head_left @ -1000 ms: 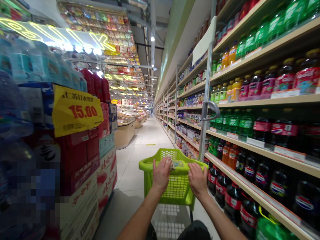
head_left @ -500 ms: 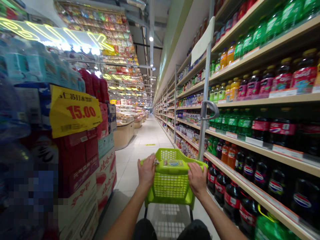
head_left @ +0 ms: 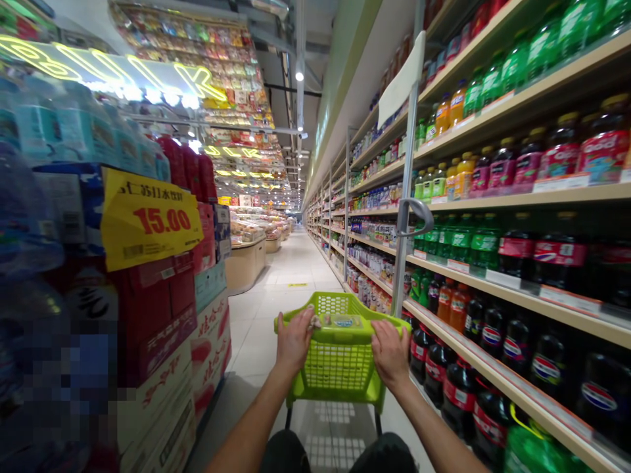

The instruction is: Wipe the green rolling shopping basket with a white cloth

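A lime-green shopping cart (head_left: 340, 368) stands straight in front of me, its plastic basket seen from the handle side. My left hand (head_left: 294, 338) is closed over the left part of the handle bar. By its fingertips is a small crumpled whitish thing (head_left: 315, 321), too small to name. My right hand (head_left: 390, 351) grips the right end of the same bar, fingers curled over the top. Between the two hands, a label panel (head_left: 344, 321) sits on the handle. What the basket holds, if anything, is hidden from me.
Shelves of soda bottles (head_left: 545, 355) run close along the right, with a curved grey bracket (head_left: 417, 218) jutting out. Stacked drink cartons (head_left: 165, 302) with a yellow price sign (head_left: 150, 220) stand close on the left. A tiled aisle (head_left: 290, 263) stretches ahead past wooden display bins (head_left: 245, 263).
My left hand has slid slightly right along the handle, and the whitish thing by its fingers shows more. The cart and my right hand have hardly moved.
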The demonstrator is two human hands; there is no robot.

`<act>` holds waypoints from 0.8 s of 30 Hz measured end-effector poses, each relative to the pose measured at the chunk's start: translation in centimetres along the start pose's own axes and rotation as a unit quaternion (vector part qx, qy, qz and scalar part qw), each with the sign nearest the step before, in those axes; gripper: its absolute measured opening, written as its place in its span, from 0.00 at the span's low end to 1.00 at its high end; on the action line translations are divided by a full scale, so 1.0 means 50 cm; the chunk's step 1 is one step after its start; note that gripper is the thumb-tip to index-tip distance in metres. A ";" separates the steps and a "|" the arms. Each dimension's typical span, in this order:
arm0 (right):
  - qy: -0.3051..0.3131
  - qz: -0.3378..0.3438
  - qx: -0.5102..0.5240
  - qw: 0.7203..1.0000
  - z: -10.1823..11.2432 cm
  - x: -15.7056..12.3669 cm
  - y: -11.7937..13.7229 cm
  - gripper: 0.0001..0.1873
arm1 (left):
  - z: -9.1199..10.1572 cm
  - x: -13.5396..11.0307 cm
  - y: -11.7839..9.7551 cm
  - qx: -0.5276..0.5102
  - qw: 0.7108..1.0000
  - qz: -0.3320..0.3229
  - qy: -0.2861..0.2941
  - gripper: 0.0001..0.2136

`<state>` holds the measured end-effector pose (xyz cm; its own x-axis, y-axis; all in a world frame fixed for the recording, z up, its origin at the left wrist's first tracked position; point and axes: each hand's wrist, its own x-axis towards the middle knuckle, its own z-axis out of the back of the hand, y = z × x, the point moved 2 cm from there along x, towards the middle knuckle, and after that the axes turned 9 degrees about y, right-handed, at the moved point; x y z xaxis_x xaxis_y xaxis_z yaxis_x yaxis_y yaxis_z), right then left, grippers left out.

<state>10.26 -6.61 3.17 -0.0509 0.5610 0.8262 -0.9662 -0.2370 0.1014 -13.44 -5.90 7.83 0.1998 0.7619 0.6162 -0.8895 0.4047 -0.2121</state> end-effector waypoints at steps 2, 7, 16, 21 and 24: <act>0.007 0.002 0.001 1.000 0.002 0.000 -0.005 0.19 | -0.001 -0.002 -0.007 -0.002 0.999 -0.033 0.009 0.19; 0.009 -0.007 0.015 1.000 0.004 0.000 -0.001 0.18 | 0.027 0.000 0.045 -0.019 0.994 0.093 -0.045 0.17; 0.027 0.109 0.181 0.977 0.044 0.060 0.118 0.23 | -0.027 0.045 -0.133 -0.082 0.982 -0.007 0.168 0.30; 0.132 0.108 0.138 0.976 0.038 0.082 0.169 0.19 | -0.005 0.028 -0.049 -0.047 0.976 -0.018 0.212 0.40; 0.144 0.101 0.107 0.979 0.016 0.085 0.201 0.19 | 0.010 0.012 -0.001 0.020 0.979 -0.024 0.204 0.38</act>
<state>0.54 -7.26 8.13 -0.3349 0.6790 0.6533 -0.8559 -0.5092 0.0905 -13.50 -5.73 8.58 0.3820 0.8840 0.2695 -0.8888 0.4313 -0.1551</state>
